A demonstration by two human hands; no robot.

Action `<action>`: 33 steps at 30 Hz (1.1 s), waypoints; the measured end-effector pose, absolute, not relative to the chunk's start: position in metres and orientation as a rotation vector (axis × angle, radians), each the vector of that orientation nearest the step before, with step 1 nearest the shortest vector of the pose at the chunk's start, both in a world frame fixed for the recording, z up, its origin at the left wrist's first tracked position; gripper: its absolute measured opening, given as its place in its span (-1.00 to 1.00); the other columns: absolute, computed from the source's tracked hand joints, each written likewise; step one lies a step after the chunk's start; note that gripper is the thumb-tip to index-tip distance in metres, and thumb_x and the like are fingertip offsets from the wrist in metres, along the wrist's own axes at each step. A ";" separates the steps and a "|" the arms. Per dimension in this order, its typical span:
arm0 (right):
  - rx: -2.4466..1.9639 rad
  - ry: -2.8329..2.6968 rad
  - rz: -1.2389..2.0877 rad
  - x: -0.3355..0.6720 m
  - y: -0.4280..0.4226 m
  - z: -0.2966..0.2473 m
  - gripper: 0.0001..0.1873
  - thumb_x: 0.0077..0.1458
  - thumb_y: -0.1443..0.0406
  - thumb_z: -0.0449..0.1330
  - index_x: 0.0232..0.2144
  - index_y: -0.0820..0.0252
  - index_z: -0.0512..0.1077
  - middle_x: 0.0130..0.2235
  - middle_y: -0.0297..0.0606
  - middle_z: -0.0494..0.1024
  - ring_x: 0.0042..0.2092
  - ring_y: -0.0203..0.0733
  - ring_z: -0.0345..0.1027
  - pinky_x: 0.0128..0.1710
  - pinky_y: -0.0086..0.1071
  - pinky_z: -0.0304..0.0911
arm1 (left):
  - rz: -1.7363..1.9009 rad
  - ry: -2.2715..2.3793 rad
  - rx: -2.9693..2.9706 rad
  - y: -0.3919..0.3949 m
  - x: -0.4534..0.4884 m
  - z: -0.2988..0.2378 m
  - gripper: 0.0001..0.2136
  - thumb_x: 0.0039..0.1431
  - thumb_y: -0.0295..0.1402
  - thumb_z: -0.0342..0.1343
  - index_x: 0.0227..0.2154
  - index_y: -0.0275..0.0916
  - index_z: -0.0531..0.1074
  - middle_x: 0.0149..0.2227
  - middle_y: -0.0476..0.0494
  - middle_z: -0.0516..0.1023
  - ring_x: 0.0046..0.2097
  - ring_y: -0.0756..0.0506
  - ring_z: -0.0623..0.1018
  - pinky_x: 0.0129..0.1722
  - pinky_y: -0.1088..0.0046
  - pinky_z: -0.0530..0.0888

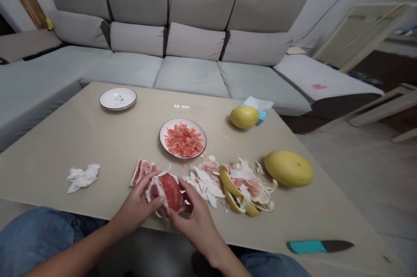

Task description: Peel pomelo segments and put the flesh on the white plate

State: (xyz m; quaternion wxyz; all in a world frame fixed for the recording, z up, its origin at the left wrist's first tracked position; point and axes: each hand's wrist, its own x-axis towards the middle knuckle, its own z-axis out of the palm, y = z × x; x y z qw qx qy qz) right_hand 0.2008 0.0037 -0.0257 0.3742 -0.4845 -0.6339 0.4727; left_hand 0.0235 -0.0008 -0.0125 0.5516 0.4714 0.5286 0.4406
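Note:
Between my two hands is a peeled chunk of red pomelo (pixel 171 190), with white pith on its left side and bare red flesh facing right. My left hand (pixel 140 201) grips the pithy side, its thumb across the front. From the right, my right hand (pixel 193 209) closes its fingers and thumb round the flesh side. Just behind my left hand lie more pomelo segments (pixel 142 169) with pith on. A white plate with a dark rim (pixel 162 141) stands beyond my hands, heaped with red pomelo pieces (pixel 184 140). Beside my right hand spreads a pile of pith and yellow peel (pixel 234 185).
Two whole yellow pomelos, one near (pixel 288 168) and one far (pixel 244 117), sit at the right, the far one against a tissue pack (pixel 262 111). A teal-handled knife (pixel 321 246) lies front right. Crumpled tissue (pixel 84 178) and another plate (pixel 117 98) are left. A sofa (pixel 192 72) stands behind.

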 end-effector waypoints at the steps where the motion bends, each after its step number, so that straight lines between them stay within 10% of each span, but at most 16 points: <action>1: -1.232 -1.638 1.201 0.201 0.003 -0.026 -0.29 -0.10 0.33 0.26 0.14 0.15 0.24 0.09 -0.04 0.38 -0.12 -0.06 0.43 -0.37 -0.35 0.47 | 1.034 1.261 1.098 -0.001 0.024 -0.013 -0.41 0.00 -0.15 0.25 0.11 -0.17 0.28 0.36 -0.19 0.06 0.36 -0.24 0.02 0.30 0.12 0.13; 9: -1.187 -1.784 1.146 0.212 0.007 -0.014 -0.20 -0.06 0.29 0.32 0.21 0.08 0.13 0.17 -0.11 0.29 0.14 -0.04 0.24 0.10 -0.18 0.27 | 0.909 1.304 1.174 -0.005 0.025 -0.009 -0.50 -0.01 -0.27 0.23 0.05 -0.18 0.38 0.18 -0.21 0.41 0.15 -0.31 0.43 0.07 0.16 0.45; 17: -1.023 -1.787 1.005 0.216 0.011 -0.002 -0.79 0.06 0.41 0.19 -0.22 0.12 0.46 -0.20 -0.24 0.51 -0.14 -0.17 0.39 -0.10 -0.32 0.31 | 0.799 1.303 1.550 -0.017 0.031 -0.010 -0.65 0.10 -0.37 0.13 -0.01 -0.21 0.46 0.00 -0.19 0.55 0.04 -0.22 0.50 0.08 0.31 0.38; 33: -0.942 -1.963 1.125 0.231 0.016 0.009 -0.82 0.21 0.34 0.15 -0.32 0.18 0.57 -0.36 -0.25 0.58 -0.31 -0.24 0.42 -0.27 -0.43 0.26 | 0.626 0.963 1.266 -0.007 0.017 -0.004 -0.72 0.15 -0.19 0.10 -0.17 -0.26 0.46 -0.30 -0.05 0.46 -0.25 -0.10 0.41 -0.22 0.44 0.33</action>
